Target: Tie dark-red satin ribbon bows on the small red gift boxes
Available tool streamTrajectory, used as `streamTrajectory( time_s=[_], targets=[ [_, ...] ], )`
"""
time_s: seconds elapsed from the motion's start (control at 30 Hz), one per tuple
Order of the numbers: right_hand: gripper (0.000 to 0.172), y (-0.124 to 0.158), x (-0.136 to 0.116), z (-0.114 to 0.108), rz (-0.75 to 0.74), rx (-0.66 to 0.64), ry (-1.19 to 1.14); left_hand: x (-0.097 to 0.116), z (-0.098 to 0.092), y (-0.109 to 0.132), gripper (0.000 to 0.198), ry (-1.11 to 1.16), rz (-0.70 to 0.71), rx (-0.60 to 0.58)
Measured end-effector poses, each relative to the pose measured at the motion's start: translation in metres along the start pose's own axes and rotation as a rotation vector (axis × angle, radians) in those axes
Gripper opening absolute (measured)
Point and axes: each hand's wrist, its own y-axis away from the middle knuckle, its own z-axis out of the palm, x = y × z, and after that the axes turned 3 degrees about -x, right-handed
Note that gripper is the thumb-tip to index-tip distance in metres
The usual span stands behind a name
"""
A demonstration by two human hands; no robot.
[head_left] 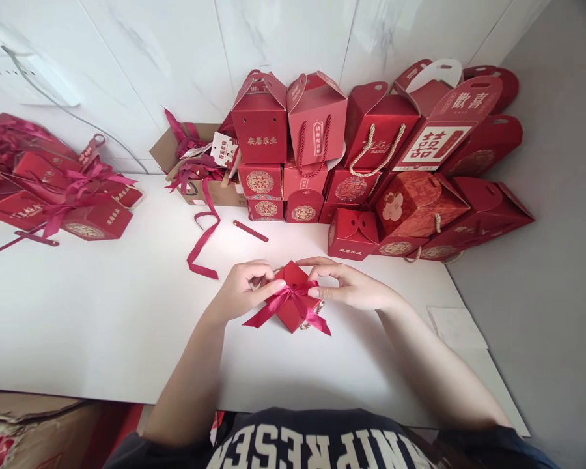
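A small red gift box stands on the white table, turned cornerwise to me. A magenta satin ribbon is tied in a bow on top, its two tails hanging over the front. My left hand pinches the bow's left side between thumb and bent fingers. On the opposite side, my right hand has its thumb and fingers at the right loop, with the forefinger reaching behind the box. Gold twisted cord shows at the box's lower right. Part of the bow is hidden by my fingers.
Stacked red gift boxes line the back right. Beribboned boxes crowd the left. An open cardboard box holds ribbons and tags. A loose ribbon and a red strip lie on the table. A carton stands lower left.
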Motion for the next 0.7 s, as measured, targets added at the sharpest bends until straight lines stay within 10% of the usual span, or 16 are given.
streamTrajectory(
  time_s=[0.7],
  targets=[
    [0.037,-0.004,0.001,0.022,-0.113,0.191,0.114,-0.009,0.016,-0.001,0.036,0.004,0.180,0.089]
  ],
)
